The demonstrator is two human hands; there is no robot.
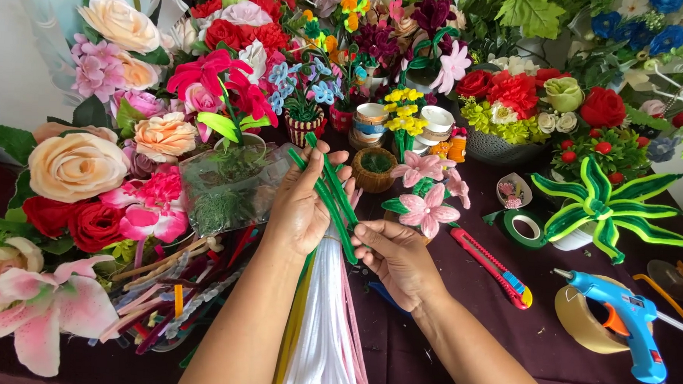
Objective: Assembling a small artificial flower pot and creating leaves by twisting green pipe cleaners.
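My left hand (301, 205) grips the upper part of a few green pipe cleaners (328, 185), which stick out above my fingers. My right hand (397, 257) pinches the lower end of the same green stems from the right. Under both hands lies a long bundle of white pipe cleaners (322, 329) with yellow-green and pink ones at its sides. A clear plastic bag (226, 187) with green material sits just left of my left hand.
Artificial flowers crowd the left side and back of the dark maroon table (442, 358). A red utility knife (496, 266), a green tape roll (526, 227), a brown tape roll (585, 322) and a blue glue gun (628, 320) lie to the right. A pink pipe-cleaner flower (427, 207) stands behind my right hand.
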